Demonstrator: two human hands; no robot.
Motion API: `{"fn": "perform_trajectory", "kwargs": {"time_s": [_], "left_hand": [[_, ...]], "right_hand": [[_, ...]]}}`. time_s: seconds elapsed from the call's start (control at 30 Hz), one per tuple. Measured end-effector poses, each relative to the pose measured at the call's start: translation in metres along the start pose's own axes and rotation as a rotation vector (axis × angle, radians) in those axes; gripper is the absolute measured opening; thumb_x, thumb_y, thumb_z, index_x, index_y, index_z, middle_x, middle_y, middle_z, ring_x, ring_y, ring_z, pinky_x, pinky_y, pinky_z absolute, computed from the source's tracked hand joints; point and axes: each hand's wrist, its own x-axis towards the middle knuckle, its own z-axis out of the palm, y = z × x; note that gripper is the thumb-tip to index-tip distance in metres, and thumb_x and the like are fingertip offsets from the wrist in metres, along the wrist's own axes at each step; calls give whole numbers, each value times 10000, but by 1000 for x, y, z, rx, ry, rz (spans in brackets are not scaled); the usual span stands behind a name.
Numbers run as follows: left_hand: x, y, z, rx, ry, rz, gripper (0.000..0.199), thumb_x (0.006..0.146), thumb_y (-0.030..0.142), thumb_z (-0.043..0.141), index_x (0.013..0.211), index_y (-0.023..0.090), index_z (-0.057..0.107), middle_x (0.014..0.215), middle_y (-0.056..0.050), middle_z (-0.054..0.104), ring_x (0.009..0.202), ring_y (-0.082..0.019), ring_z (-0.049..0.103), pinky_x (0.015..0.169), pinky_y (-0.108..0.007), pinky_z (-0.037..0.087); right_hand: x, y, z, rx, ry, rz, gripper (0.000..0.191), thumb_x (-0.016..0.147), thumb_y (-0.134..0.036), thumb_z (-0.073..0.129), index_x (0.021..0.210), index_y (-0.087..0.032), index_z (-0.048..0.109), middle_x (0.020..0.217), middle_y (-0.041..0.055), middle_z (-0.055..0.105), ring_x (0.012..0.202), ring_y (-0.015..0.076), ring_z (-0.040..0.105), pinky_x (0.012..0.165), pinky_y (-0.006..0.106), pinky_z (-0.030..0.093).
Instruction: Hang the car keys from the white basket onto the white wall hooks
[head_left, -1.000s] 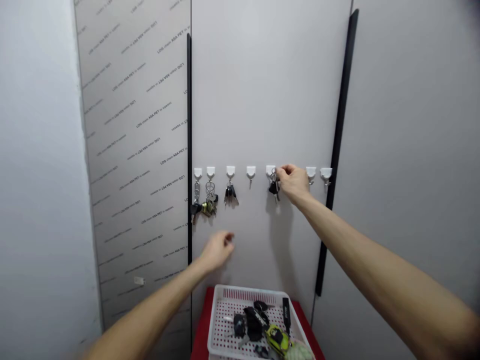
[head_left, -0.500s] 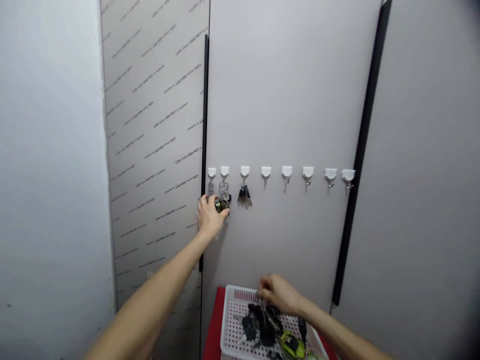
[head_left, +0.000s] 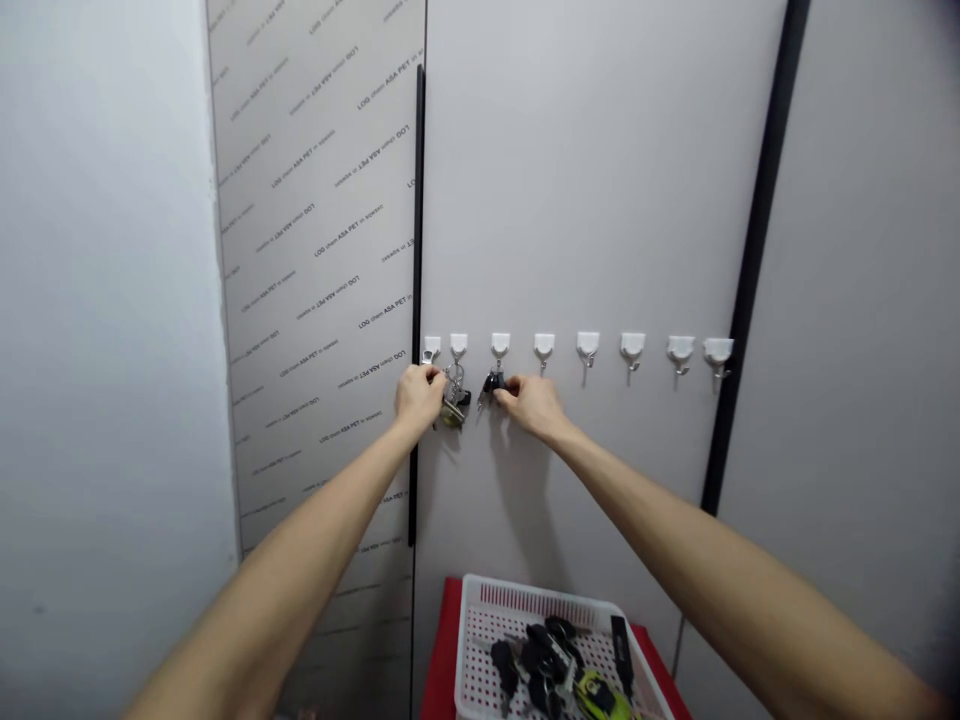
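A silver keychain hangs on the leftmost white hook, its lower part hidden by my left hand. The thumb and fingers of that hand are pinched together on it. Just right of it, a ring of keys with a brassy piece hangs from the second hook. My right hand is closed, fingertips pinching a bunch of black-headed keys below the third hook.
More white hooks, one of them, continue rightward along the pale panel. Below stands a white perforated basket holding black-headed keys and a yellow-green item, on a red surface. Black vertical strips edge the panel.
My right hand has risen from the basket to the keys under the third hook. My left hand has shifted from the second hook's keys to the leftmost keychain.
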Motion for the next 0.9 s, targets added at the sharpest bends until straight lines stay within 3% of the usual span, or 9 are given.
{"fn": "perform_trajectory", "kwargs": {"time_s": [0.17,0.3,0.4,0.7,0.9], "left_hand": [[24,8,-17,8,32,-34,216,624,283,382,674,192,571,727,-10,577,650,-124,507,569,-209,371],[34,8,-23,122,-202,-13,189,598,245,418,676,189,581,707,-14,591,661,-135,511,576,-212,375],[37,10,-29,214,-304,14,187,594,214,423,681,182,585,736,-24,591,677,-143,513,587,-221,378],[45,36,-36,355,-2,145,234,686,273,343,759,221,560,911,-17,496,763,-144,479,590,-237,373],[54,41,-35,552,4,419,232,712,229,335,742,184,561,839,-65,474,861,-179,405,585,-243,356]], "right_hand": [[10,-6,-16,70,149,-29,262,675,-295,354,693,-156,575,585,44,576,554,120,502,492,202,335],[21,-20,-38,164,299,-89,270,681,-306,355,754,-152,565,622,38,580,543,106,493,486,192,329],[21,-24,-42,212,238,-153,256,678,-294,369,752,-145,564,587,26,571,509,93,480,477,183,326],[-5,-6,-23,183,14,-255,203,668,-254,388,687,-144,558,483,-9,501,460,78,434,471,179,319],[-21,2,-24,155,-88,-277,227,680,-274,372,700,-143,556,469,-14,477,447,77,403,447,182,303]]}}
